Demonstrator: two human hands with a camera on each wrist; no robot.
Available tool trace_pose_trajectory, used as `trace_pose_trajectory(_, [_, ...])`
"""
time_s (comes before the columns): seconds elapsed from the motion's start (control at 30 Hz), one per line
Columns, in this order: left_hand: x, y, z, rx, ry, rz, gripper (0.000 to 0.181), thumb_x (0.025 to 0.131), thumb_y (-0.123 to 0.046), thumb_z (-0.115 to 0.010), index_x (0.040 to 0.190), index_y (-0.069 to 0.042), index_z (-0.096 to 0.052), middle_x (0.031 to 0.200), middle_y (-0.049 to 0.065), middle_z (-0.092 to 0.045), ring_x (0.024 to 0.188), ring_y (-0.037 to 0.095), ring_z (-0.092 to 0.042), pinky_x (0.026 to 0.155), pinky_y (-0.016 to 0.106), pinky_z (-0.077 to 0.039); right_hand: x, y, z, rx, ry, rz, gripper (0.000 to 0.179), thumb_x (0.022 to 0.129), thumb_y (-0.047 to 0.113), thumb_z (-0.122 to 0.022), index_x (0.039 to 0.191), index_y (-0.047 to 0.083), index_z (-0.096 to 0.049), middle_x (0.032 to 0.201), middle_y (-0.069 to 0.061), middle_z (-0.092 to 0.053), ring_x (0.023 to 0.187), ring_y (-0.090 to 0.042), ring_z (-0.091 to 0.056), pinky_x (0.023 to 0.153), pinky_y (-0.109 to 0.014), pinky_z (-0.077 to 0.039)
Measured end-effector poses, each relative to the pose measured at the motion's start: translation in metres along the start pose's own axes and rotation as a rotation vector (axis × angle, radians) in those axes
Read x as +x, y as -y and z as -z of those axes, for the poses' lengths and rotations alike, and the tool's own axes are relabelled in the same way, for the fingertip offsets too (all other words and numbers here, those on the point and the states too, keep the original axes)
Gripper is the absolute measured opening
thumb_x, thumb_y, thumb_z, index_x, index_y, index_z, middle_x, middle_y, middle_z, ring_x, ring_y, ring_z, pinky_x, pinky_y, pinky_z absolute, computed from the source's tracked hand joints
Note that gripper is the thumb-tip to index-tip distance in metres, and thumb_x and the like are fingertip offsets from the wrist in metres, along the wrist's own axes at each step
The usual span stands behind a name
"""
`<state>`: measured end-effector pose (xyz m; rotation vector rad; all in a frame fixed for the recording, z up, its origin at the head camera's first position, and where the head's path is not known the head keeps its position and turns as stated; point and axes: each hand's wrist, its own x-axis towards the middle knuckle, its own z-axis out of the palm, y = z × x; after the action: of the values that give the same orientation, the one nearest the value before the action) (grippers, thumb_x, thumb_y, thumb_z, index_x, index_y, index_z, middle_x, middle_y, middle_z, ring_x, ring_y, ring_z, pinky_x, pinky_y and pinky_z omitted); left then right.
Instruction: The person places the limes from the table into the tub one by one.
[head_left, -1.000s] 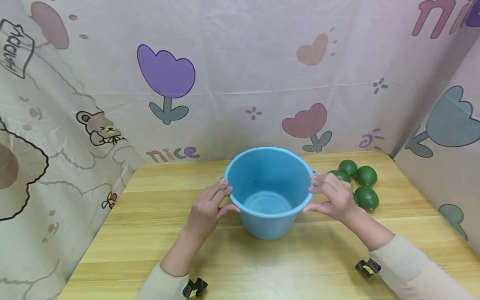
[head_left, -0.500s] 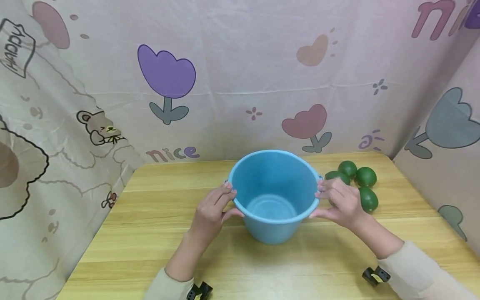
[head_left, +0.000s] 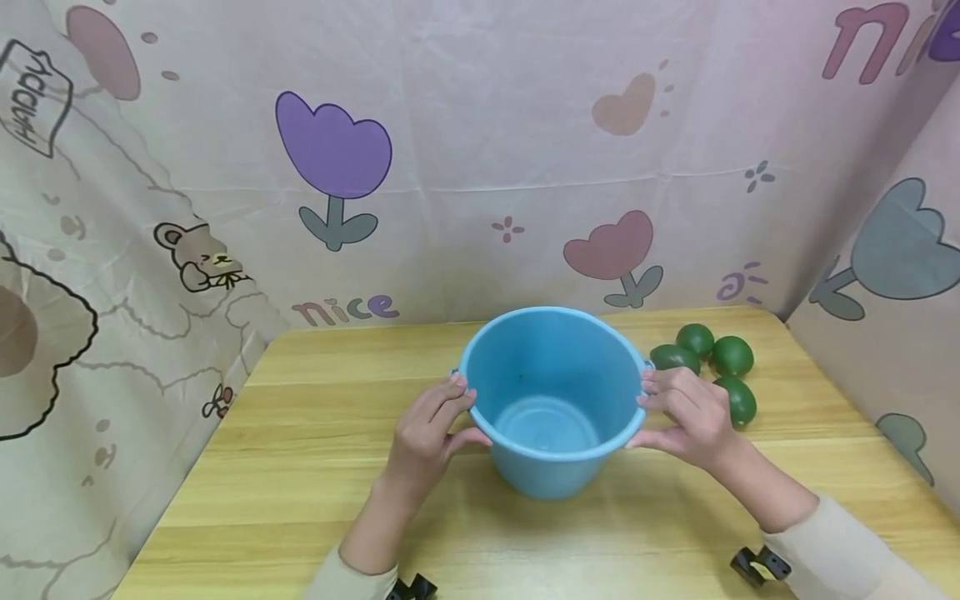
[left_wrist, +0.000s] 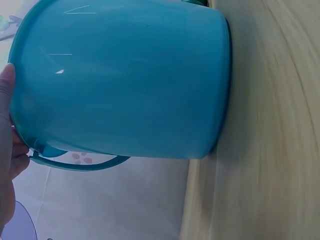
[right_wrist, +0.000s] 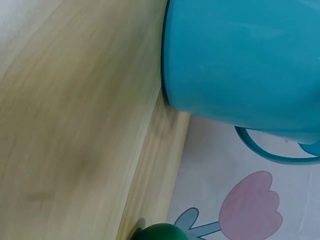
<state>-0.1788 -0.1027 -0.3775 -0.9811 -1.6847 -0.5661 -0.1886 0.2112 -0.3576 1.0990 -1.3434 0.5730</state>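
Note:
A light blue plastic bucket (head_left: 546, 479) stands upright at the middle of the wooden table (head_left: 300, 467), and nothing shows inside it. My left hand (head_left: 426, 433) grips its rim on the left, fingers over the edge and thumb below. On the opposite side my right hand (head_left: 692, 415) pinches the rim the same way. The left wrist view shows the bucket's wall (left_wrist: 125, 80) and its carrying handle (left_wrist: 85, 165) hanging down at the far side. In the right wrist view the base of the bucket (right_wrist: 235, 60) meets the table; the right hand is out of that frame.
Several dark green avocado-like fruits (head_left: 733, 357) lie together at the back right, just beyond my right hand. A patterned cloth (head_left: 465, 167) hangs behind the table and along both sides. Small black devices (head_left: 761, 567) sit at my sleeves.
Both hands have drawn the bucket a little to the right and toward me. Their hold on the rim stays the same. The fruits have not moved.

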Motion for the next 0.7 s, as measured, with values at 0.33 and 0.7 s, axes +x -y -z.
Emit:
trace_pose_trajectory(0.33, [0.0003,-0.0043,0.0018,-0.008,0.013,0.006,0.053,0.085,-0.047,-0.054,0.091,0.004,-0.069,0.091,0.016,-0.069,0.088,0.031,-0.069,0.081,0.033,-0.058,0.0013,0.0037,0.0019,0.023,-0.025,-0.012,0.061,0.076,0.055,-0.068,0.06,-0.003,-0.058,0.06,-0.017,-0.057,0.057,-0.029,-0.059,0.08,-0.024,-0.058])
trace_pose_trajectory(0.7, [-0.0005,0.0001,0.0024,-0.055,0.02,-0.014,0.054,0.084,-0.047,-0.059,0.094,0.005,-0.069,0.094,0.017,-0.068,0.091,0.031,-0.068,0.085,0.033,-0.057,-0.0011,0.0045,0.0024,0.051,-0.041,-0.024,0.059,0.076,0.052,-0.071,0.062,-0.004,-0.058,0.062,-0.018,-0.059,0.061,-0.03,-0.061,0.088,-0.025,-0.055])
